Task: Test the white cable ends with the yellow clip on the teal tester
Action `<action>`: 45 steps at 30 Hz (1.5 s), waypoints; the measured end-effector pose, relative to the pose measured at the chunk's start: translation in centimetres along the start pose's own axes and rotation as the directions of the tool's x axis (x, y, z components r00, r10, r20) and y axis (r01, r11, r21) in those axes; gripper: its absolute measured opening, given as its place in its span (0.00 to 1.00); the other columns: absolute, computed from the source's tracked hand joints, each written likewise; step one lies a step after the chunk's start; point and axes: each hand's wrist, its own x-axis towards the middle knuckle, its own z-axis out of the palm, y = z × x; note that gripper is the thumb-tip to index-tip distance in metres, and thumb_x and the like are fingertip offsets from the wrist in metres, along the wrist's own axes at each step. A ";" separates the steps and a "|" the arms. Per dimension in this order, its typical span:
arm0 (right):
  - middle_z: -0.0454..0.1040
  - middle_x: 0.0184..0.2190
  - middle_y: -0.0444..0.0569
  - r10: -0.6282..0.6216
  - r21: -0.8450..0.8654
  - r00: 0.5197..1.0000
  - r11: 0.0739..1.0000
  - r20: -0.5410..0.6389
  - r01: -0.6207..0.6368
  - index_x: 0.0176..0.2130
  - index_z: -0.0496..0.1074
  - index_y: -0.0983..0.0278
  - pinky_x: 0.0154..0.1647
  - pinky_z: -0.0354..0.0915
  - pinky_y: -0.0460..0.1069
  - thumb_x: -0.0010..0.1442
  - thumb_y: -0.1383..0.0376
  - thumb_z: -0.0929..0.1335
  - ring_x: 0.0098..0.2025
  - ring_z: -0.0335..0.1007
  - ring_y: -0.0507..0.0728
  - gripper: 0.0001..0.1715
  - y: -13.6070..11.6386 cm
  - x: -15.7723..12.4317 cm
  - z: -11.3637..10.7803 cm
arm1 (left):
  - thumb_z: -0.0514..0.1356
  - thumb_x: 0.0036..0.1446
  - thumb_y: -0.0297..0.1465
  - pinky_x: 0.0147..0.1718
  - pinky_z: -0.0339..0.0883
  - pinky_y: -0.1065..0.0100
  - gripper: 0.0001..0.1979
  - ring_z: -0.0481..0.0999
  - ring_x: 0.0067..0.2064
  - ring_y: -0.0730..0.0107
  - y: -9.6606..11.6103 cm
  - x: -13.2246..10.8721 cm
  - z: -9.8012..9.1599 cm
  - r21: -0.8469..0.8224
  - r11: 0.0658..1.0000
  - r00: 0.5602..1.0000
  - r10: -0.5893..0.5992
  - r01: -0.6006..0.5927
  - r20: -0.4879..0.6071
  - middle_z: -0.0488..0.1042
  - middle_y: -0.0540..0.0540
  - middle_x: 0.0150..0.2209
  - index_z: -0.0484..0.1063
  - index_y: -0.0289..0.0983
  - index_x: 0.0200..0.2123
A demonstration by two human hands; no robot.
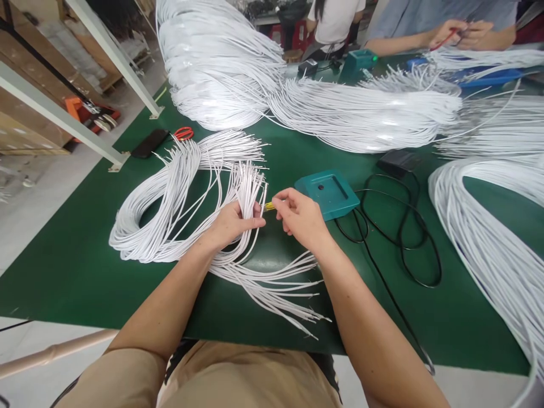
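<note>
My left hand (233,222) is closed round a bundle of thin white cables (178,195) that loops over the green table (76,266) to the left and fans out toward me. My right hand (297,214) pinches a small yellow piece (269,206) at the tip of one cable, right beside my left hand's thumb. A teal box (326,194) with a black cord (399,249) sits just right of my right hand.
Large heaps of white cables (365,113) fill the far side and the right edge (493,249). Red-handled scissors (183,134) and a black phone (149,143) lie far left. Another person's hands (454,33) work at the far right, near a second teal box (357,61).
</note>
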 end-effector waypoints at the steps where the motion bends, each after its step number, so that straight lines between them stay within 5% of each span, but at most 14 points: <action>1: 0.70 0.22 0.40 -0.022 0.049 0.998 0.998 -0.052 0.025 0.36 0.71 0.61 0.24 0.60 0.45 0.58 0.56 0.66 0.20 0.62 0.48 0.11 0.2 0.3 0.0 | 0.71 0.40 0.34 0.36 0.63 0.70 0.17 0.69 0.31 0.75 0.1 -0.2 0.2 0.035 0.999 0.999 0.002 -0.003 0.038 0.72 0.52 0.30 0.71 0.35 0.33; 5: 0.72 0.25 0.42 -0.068 0.222 0.996 0.972 -0.052 0.078 0.29 0.71 0.63 0.28 0.62 0.46 0.53 0.58 0.69 0.25 0.65 0.49 0.10 0.6 0.4 0.8 | 0.70 0.43 0.33 0.35 0.64 0.71 0.16 0.69 0.31 0.76 0.5 -0.6 1.0 -0.048 0.999 0.991 0.031 -0.025 0.131 0.68 0.53 0.28 0.64 0.35 0.27; 10: 0.73 0.23 0.43 -0.029 0.321 0.996 0.947 0.082 0.001 0.27 0.72 0.64 0.26 0.61 0.45 0.53 0.58 0.69 0.24 0.65 0.49 0.11 0.3 0.1 1.6 | 0.70 0.44 0.35 0.28 0.60 0.74 0.19 0.71 0.29 0.77 0.7 -0.4 1.2 -0.231 0.973 0.997 0.021 -0.002 0.078 0.67 0.54 0.25 0.60 0.36 0.26; 20: 0.68 0.18 0.41 0.051 0.402 0.998 0.914 0.023 -0.056 0.26 0.74 0.65 0.23 0.58 0.46 0.51 0.59 0.70 0.19 0.57 0.47 0.10 0.1 0.2 1.7 | 0.70 0.43 0.34 0.26 0.60 0.73 0.17 0.70 0.26 0.78 0.2 -0.4 1.2 -0.097 0.995 1.000 0.029 -0.030 -0.009 0.68 0.54 0.25 0.64 0.35 0.28; 28: 0.58 0.16 0.38 0.170 0.740 0.945 0.589 0.279 -0.324 0.17 0.63 0.64 0.21 0.53 0.45 0.46 0.63 0.72 0.19 0.51 0.46 0.16 0.5 0.5 1.8 | 0.69 0.46 0.35 0.24 0.59 0.73 0.17 0.74 0.28 0.75 0.5 -0.4 1.1 -0.100 0.993 0.998 0.069 -0.067 0.009 0.69 0.53 0.26 0.63 0.35 0.26; 35: 0.54 0.16 0.37 0.135 0.742 0.960 0.611 0.246 -0.276 0.24 0.72 0.66 0.21 0.54 0.46 0.51 0.54 0.72 0.19 0.51 0.47 0.17 0.7 0.7 1.9 | 0.66 0.50 0.34 0.26 0.62 0.73 0.13 0.76 0.31 0.71 1.0 -0.8 1.8 -0.011 0.997 0.988 0.073 -0.072 0.135 0.74 0.48 0.29 0.65 0.35 0.30; 45: 0.63 0.19 0.39 0.085 0.760 0.932 0.555 0.353 -0.339 0.27 0.74 0.68 0.27 0.57 0.45 0.49 0.55 0.74 0.22 0.55 0.46 0.17 1.2 0.6 1.5 | 0.65 0.50 0.31 0.29 0.66 0.73 0.16 0.71 0.30 0.77 0.7 -0.7 0.9 0.010 0.995 0.992 0.103 -0.104 0.067 0.70 0.53 0.28 0.57 0.37 0.28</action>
